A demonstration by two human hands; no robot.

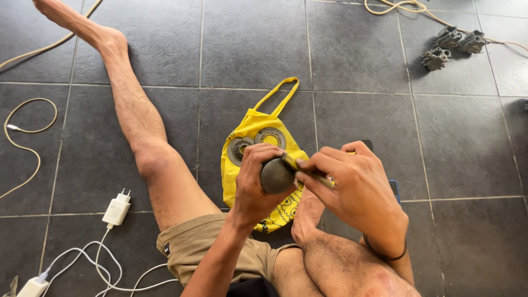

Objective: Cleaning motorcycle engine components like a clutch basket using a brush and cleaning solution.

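Observation:
My left hand [254, 184] grips a round dark grey metal part [275, 176], held up over my lap. My right hand [352, 187] pinches a thin yellowish tool [308, 172] whose tip rests against the top edge of that part. Under both hands lies a yellow cloth bag [247, 129] with a loop handle, flat on the tiled floor. Two round metal discs [269, 136] with toothed rims lie side by side on the bag. A dark wristband sits on my right wrist.
My bare left leg [137, 126] stretches out to the far left; my right leg is folded under my hands. A white charger plug [116, 209] with white cables lies at the lower left. Grey metal parts [454, 45] and a beige cord lie at the top right.

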